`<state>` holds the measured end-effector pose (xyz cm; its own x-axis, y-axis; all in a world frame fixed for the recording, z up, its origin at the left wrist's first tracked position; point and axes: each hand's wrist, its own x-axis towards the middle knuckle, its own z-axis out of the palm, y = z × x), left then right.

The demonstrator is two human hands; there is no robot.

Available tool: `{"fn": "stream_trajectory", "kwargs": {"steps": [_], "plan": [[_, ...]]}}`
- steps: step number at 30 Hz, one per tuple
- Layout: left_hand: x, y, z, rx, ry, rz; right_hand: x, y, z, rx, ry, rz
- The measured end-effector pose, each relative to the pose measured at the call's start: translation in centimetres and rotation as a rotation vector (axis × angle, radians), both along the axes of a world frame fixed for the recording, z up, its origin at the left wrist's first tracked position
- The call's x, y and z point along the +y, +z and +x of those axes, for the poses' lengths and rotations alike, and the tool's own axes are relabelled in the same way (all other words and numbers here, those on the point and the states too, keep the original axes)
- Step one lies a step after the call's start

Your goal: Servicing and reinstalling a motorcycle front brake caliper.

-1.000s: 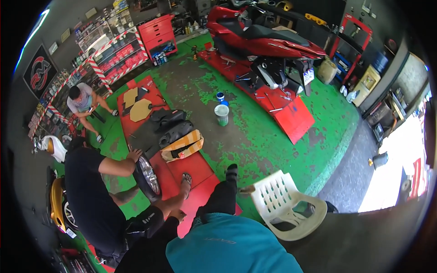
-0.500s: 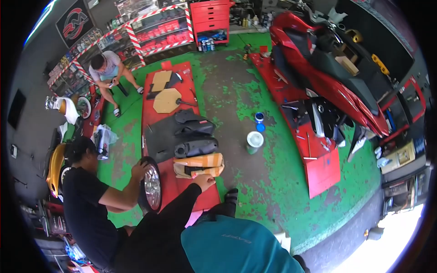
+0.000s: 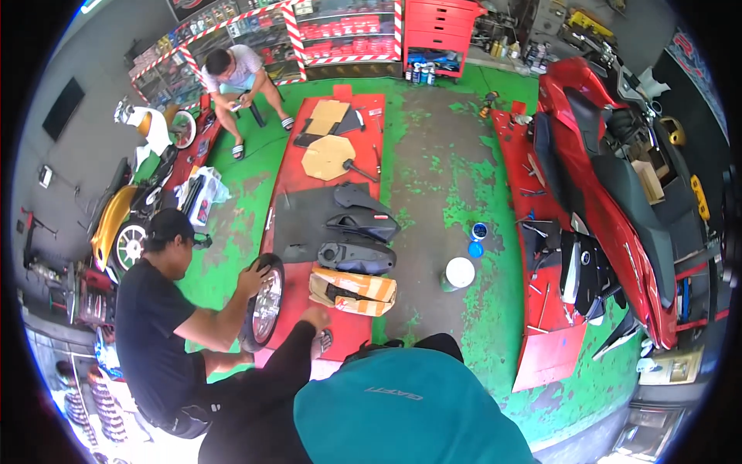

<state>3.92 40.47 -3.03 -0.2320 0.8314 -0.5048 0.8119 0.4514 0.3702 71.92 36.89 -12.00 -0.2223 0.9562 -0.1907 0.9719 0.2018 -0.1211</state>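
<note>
My left hand (image 3: 315, 315), at the end of a black sleeve, is low over the near end of a red platform (image 3: 297, 313). It is just off the near left corner of an opened orange-and-white carton (image 3: 371, 305). A dark part (image 3: 340, 294) shows inside the carton. The hand is small and blurred, so its fingers do not read clearly. Beyond the carton lie dark grey plastic motorcycle panels (image 3: 357, 257) on a black mat (image 3: 297, 224). My right hand is out of view.
At my left a co-worker in black holds a spoked wheel (image 3: 267, 301) upright. Another person (image 3: 236, 81) sits at the far left. A white-lidded tub (image 3: 459, 272) and a blue-lidded jar (image 3: 476, 249) stand on the green floor. A red motorcycle (image 3: 610, 209) stands on the right platform.
My view has shifted, so the scene sits further right. My left hand has drawn back from the carton's near side to its near left corner. More of the carton's inside shows.
</note>
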Motion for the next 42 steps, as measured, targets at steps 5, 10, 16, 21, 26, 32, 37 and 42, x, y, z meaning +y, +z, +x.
{"fn": "stream_trajectory", "kwargs": {"steps": [5, 10, 16, 21, 26, 32, 37, 42], "plan": [[-10.3, -4.0, 0.0, -0.077, 0.269, -0.190, 8.9, 4.5, 0.2, -0.113, 0.008, -0.305], [-5.4, -2.9, 4.5, -0.328, 0.343, -0.303, 17.4, 6.6, 2.3, -0.207, 0.030, -0.633], [10.8, -0.5, 9.1, -0.609, 0.705, -0.159, 31.8, 2.7, 6.3, 0.408, -0.568, -0.529], [19.8, -3.5, 5.3, -0.576, 0.384, 0.177, 46.2, 12.5, -4.8, 0.881, -0.571, -0.318], [21.3, -8.2, 0.7, -0.579, 0.465, -0.049, 50.5, 14.4, -13.2, 0.917, -0.503, -0.402], [31.9, -3.4, -3.9, -0.625, 0.600, -0.473, 54.5, 13.2, -16.6, 0.759, -0.729, -0.561], [43.2, -2.0, -13.2, -0.593, 0.487, -0.422, 57.7, 13.5, -19.4, 0.715, -0.830, -0.615], [58.4, 1.1, -14.6, -0.568, 0.522, -0.269, 60.2, 15.3, -21.8, 0.784, -1.010, -0.520]]}}
